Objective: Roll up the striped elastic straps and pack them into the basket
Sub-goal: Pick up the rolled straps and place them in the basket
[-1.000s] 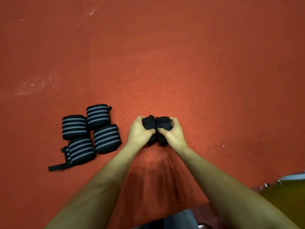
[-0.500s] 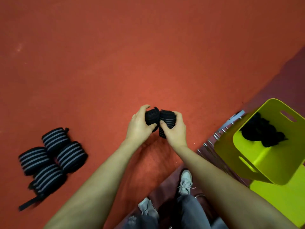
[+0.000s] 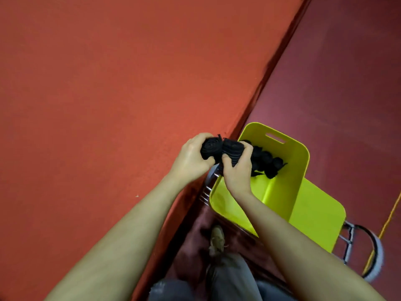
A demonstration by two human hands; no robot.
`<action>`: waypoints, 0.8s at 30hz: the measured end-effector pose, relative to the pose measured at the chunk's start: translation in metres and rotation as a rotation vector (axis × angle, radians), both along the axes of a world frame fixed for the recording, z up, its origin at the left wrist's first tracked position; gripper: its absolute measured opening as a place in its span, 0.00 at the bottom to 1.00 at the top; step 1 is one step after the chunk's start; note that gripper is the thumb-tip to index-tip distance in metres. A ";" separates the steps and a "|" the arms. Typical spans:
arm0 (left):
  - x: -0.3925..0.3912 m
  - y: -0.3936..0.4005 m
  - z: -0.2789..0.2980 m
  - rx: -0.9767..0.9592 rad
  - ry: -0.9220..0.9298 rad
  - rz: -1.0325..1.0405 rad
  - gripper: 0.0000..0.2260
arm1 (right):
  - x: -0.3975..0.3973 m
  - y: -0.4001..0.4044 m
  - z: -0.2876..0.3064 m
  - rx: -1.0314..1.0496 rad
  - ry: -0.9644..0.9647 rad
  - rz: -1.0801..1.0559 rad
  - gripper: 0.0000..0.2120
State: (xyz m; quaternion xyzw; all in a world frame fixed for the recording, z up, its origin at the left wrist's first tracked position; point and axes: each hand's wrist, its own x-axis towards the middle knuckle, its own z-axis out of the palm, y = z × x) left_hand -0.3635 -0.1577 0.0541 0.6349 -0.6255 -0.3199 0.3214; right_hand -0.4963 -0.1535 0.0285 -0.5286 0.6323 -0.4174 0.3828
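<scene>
Over the near left corner of the basket (image 3: 300, 161) I see two rolled straps side by side, touching each other. My left hand (image 3: 191, 158) is curled round the left roll (image 3: 210, 148), whose spiral end faces the camera. My right hand (image 3: 237, 170) grips the right roll (image 3: 233, 152), thumb on its near side and fingers wrapped over the far side; faint grey stripes show across its black fabric. Both rolls are held up in the air, clear of the bench (image 3: 108, 94) and above the basket's rim.

Inside the basket, against its far wall, lies a row of dark rolled straps (image 3: 268, 162), packed close together; I cannot count them surely, since my right hand covers the nearest end. The basket is bright lime green, with a slot handle cut into its far wall, and the near part of its floor is bare. It sits on a metal-framed stand (image 3: 347, 240) just beside the bench edge, and a lime-green panel (image 3: 316, 216) shows below it on the right.

The bench is a broad red-orange surface filling the left of the view. Right of its edge is darker maroon floor (image 3: 347, 72). Low in the view I see a light shoe (image 3: 217, 238) and grey trousers (image 3: 230, 279). The picture is a little blurred.
</scene>
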 end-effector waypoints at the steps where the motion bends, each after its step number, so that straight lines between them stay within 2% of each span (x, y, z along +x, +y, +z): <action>1: -0.016 -0.012 -0.002 0.015 0.007 -0.037 0.20 | -0.016 -0.010 -0.003 0.023 0.017 -0.027 0.20; 4: -0.061 -0.041 -0.013 0.091 -0.010 -0.104 0.19 | -0.063 -0.034 -0.015 0.080 0.104 -0.083 0.24; 9: -0.122 -0.059 -0.053 0.229 -0.126 -0.155 0.19 | -0.115 -0.038 -0.051 0.196 0.289 -0.206 0.21; 13: -0.149 -0.061 -0.088 0.350 -0.123 -0.202 0.16 | -0.132 -0.032 -0.075 0.370 0.276 -0.285 0.17; 17: -0.161 -0.064 -0.117 0.413 -0.099 -0.216 0.16 | -0.143 -0.035 -0.090 0.531 0.308 -0.308 0.18; 24: -0.181 -0.072 -0.152 0.431 -0.119 -0.289 0.17 | -0.151 -0.046 -0.115 0.595 0.358 -0.348 0.18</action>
